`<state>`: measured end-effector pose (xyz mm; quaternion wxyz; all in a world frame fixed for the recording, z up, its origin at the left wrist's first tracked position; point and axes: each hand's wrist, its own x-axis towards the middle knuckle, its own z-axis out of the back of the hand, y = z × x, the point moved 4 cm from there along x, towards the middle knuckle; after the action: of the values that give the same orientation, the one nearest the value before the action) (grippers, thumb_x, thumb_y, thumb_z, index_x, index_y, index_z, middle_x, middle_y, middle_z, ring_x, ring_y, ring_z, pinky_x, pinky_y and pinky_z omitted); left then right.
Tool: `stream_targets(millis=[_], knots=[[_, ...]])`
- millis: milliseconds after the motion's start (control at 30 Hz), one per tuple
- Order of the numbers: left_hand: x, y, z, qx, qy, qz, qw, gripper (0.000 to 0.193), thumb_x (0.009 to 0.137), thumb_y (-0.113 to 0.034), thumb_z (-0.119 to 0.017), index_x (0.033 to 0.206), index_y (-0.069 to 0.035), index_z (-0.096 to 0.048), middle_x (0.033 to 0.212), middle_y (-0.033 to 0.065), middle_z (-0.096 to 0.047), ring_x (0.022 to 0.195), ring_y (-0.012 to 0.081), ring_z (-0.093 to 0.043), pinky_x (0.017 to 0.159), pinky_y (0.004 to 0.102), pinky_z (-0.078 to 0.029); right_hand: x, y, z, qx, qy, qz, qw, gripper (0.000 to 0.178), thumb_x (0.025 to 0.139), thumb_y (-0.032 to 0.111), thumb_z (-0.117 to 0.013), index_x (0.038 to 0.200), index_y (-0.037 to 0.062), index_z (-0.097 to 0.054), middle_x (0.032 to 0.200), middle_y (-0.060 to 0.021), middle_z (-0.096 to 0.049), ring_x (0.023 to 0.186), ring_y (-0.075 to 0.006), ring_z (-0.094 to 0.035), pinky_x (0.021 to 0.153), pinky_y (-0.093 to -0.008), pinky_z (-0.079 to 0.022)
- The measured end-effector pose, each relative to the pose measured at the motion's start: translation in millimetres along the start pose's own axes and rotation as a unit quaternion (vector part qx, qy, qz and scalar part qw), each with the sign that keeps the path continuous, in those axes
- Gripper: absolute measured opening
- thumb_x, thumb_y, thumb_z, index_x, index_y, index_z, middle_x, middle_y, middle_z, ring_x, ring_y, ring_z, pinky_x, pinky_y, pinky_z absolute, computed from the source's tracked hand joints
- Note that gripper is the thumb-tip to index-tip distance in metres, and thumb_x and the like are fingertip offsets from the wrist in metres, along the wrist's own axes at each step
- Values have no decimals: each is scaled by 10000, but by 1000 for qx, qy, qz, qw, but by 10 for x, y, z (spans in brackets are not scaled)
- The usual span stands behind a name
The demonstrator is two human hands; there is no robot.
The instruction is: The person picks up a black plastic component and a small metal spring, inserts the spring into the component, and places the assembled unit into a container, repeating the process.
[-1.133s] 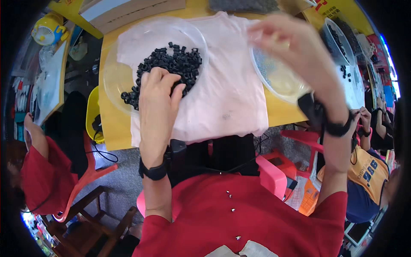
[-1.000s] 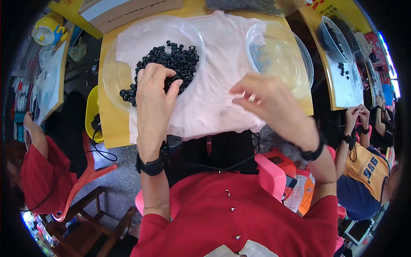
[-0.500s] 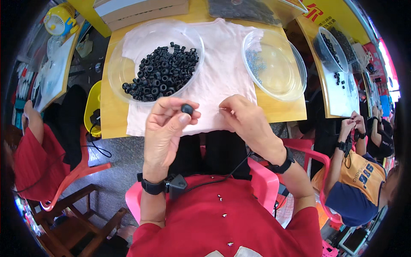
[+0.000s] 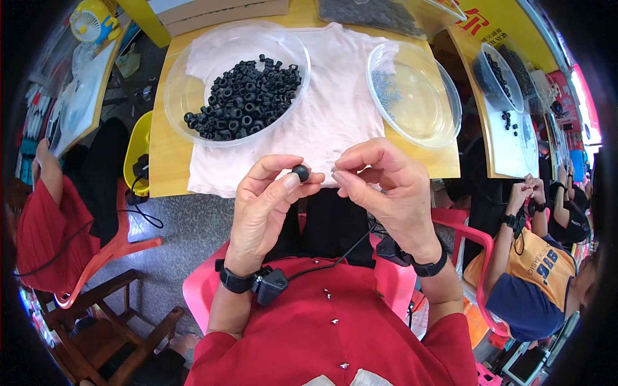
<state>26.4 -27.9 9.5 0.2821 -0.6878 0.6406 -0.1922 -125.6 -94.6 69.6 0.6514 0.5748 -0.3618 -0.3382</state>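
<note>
My left hand pinches a small round black plastic part between thumb and fingertips. Close beside it on the right, the thumb and index finger of my right hand are closed on a tiny thin metallic piece, too small to name. Both hands are in front of the table's near edge, fingertips a short gap apart. Beyond my left hand, a clear round tub holds a heap of similar black parts. A second clear tub, on the right, has tiny bluish-silver pieces along its left side.
A pale pink cloth covers much of the wooden table. At the back are a cardboard box and a clear case. A yellow bin is at the left. Co-workers sit on both sides; one's hands show at the right.
My hands have come closer together, the left shifting right and the right turning its fingertips toward the black part. The black part has turned in my left fingers. The view has shifted slightly.
</note>
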Motion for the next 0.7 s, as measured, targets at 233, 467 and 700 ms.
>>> stream_targets(millis=[233,467,700], knots=[[-9,3,-46,92,-18,-34,995,246,875,12,-597,1119,21,-567,1022,109,-628,955,189,-636,855,290,-517,19,-44,-15,-32,10,32,999,94,824,-14,-654,917,-23,-646,872,-74,-651,754,-108,-648,618,-220,-533],[17,-14,-38,141,-19,-73,987,217,823,80,-635,1026,12,-598,1045,82,-616,937,117,-602,839,239,-491,56,11,-44,-108,3,114,988,142,793,-30,-669,933,-16,-661,866,-85,-648,759,-143,-654,629,-238,-546],[22,-7,-38,182,-12,-77,980,223,827,75,-636,1045,26,-628,1055,81,-614,936,113,-601,839,230,-493,60,23,-75,-165,2,175,971,174,767,-44,-675,932,12,-662,861,-93,-635,713,-174,-634,589,-264,-521]])
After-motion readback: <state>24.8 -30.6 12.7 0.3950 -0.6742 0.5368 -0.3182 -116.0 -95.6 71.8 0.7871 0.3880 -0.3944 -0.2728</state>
